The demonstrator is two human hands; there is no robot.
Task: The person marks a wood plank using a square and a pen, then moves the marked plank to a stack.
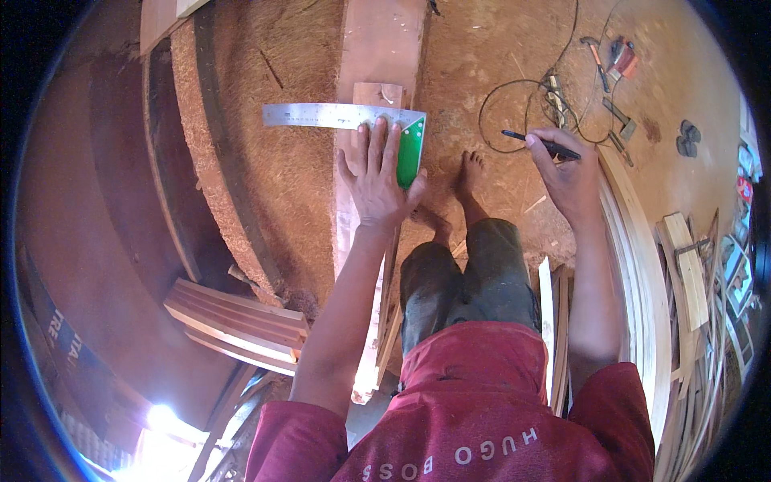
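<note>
My left hand [377, 173] lies flat, fingers spread, on the green stock of a try square [410, 145]. The square's steel blade [321, 116] runs left across a long reddish wooden plank [377, 48]. My right hand [566, 173] is raised to the right of the plank and grips a dark pencil [536, 141] pointing left. My bare feet stand on the sawdust floor between the two hands.
A sawdust-covered slab with a dark edge [241, 177] lies left of the plank. Stacked boards [241, 321] sit lower left. A curved wooden frame [642, 265] and wood strips [691, 281] fill the right. A cable loop, hammer [596, 60] and hand tools lie on the floor upper right.
</note>
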